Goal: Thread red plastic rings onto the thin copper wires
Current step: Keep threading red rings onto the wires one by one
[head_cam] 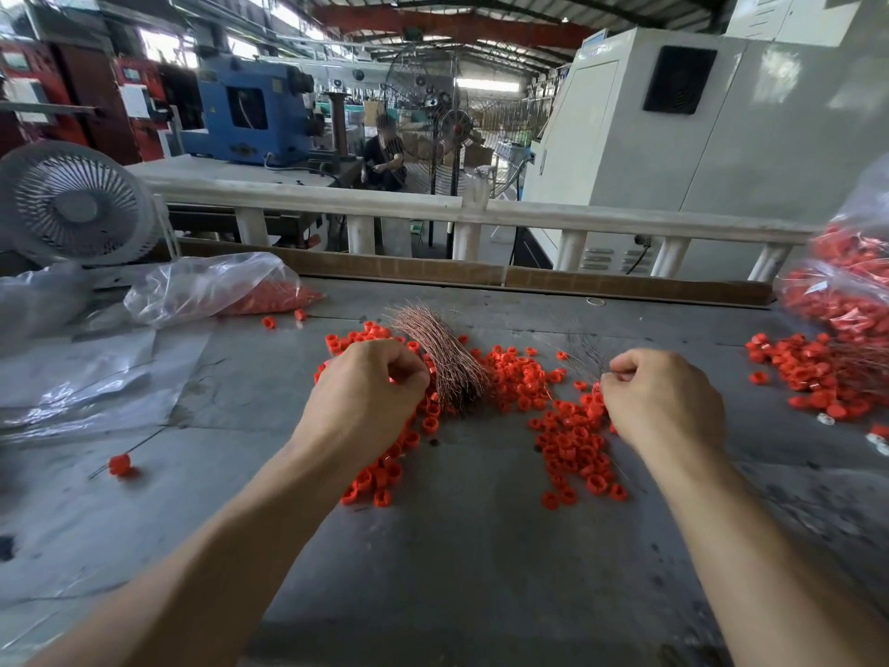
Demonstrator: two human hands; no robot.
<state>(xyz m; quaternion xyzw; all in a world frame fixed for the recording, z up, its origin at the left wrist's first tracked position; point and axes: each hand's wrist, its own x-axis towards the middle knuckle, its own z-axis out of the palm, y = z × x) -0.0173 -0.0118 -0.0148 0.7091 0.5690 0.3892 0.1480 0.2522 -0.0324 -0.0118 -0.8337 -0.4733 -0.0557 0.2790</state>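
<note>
Loose red plastic rings lie scattered across the middle of the grey table. A bundle of thin copper wires lies among them, fanned toward the back. My left hand hovers just left of the bundle with fingers curled; what it pinches is hidden. My right hand is over the rings on the right, its curled fingers pinching a few thin wires that stick up and to the left.
A clear bag of red rings lies at the back left beside a white fan. More bagged and loose rings pile at the right. One ring on a wire lies at the left. A cardboard strip lines the far edge.
</note>
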